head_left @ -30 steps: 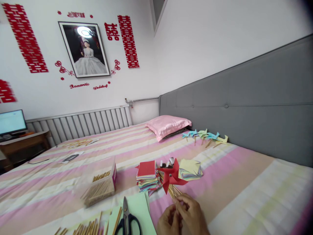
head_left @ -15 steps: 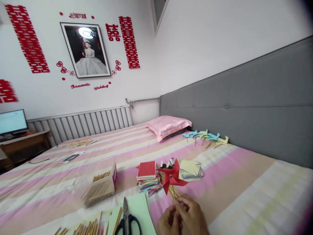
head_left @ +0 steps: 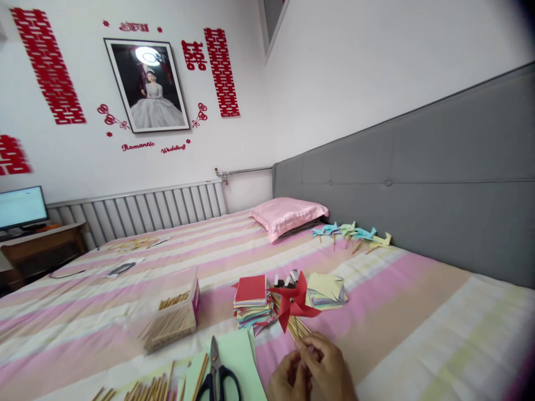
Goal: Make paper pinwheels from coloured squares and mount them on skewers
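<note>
The red pinwheel (head_left: 298, 306) is held up by its stick (head_left: 296, 325) over the bed (head_left: 401, 340) — the stick is pinched in the right hand's (head_left: 326, 361) grip. The left hand (head_left: 287, 376) is curled alongside; whether anything is grasped there cannot be told. The pinwheel is seen between two paper stacks (head_left: 251, 288). The scissors (head_left: 214, 356) are laid on green sheets (head_left: 240, 356).

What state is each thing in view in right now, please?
Red pinwheel: upright on its stick, held in the right hand
Left hand: curled beside it, grip hidden
Scissors: shut, lying on green paper
Red-topped paper stack: loosely piled
Yellow-topped paper stack: slightly fanned
Far pinwheels: folded, set in a row
Clear box: holding sticks; lid unclear
Monitor: lit
Pink pillow: lying flat
</note>
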`<action>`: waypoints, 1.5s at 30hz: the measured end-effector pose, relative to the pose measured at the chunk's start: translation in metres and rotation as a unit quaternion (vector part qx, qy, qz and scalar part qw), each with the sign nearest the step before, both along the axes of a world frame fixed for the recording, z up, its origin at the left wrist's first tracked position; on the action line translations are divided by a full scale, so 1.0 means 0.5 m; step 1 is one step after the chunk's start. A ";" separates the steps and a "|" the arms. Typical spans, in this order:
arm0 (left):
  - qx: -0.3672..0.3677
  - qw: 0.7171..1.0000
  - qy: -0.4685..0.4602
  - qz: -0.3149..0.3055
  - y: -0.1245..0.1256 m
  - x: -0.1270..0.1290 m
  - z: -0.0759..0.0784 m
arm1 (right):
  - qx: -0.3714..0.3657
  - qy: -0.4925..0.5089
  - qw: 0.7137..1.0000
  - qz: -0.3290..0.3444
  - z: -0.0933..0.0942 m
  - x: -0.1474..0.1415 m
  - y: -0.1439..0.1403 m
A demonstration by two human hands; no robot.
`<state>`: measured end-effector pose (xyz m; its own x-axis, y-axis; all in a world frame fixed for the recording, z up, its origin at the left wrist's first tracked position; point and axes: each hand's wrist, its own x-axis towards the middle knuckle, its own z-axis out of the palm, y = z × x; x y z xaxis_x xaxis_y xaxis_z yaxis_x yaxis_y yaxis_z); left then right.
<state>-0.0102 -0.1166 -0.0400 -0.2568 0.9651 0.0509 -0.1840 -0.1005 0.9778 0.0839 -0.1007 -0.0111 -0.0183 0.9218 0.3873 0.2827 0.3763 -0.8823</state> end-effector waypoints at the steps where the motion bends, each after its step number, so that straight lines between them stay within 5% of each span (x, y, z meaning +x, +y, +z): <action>1: -0.001 1.000 -0.001 -0.001 0.000 0.000 0.000 | -0.001 0.000 1.000 0.000 0.001 0.000 0.000; 18: 0.003 0.999 -0.007 0.040 0.008 0.001 -0.020 | -0.012 0.020 1.000 -0.011 0.006 0.002 -0.003; 23: -0.005 0.998 -0.027 0.061 0.014 0.002 -0.034 | -0.026 0.078 0.991 -0.104 0.013 0.005 0.000; 27: 0.000 0.997 -0.041 0.067 0.017 0.006 -0.038 | 0.059 0.032 0.983 -0.169 0.026 0.010 0.009; 34: 0.001 0.998 -0.020 0.063 0.012 0.003 -0.032 | 0.143 -0.073 0.978 -0.133 0.032 0.012 0.004; 45: 0.033 0.998 0.003 0.045 0.004 -0.001 -0.012 | 0.165 -0.138 0.975 -0.049 0.033 -0.008 -0.022</action>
<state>-0.0108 -0.1146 -0.0459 -0.3409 0.9330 0.1154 -0.1657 -0.1805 0.9695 0.0800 -0.1116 0.0053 -0.0822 0.7501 0.6562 0.5414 0.5864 -0.6025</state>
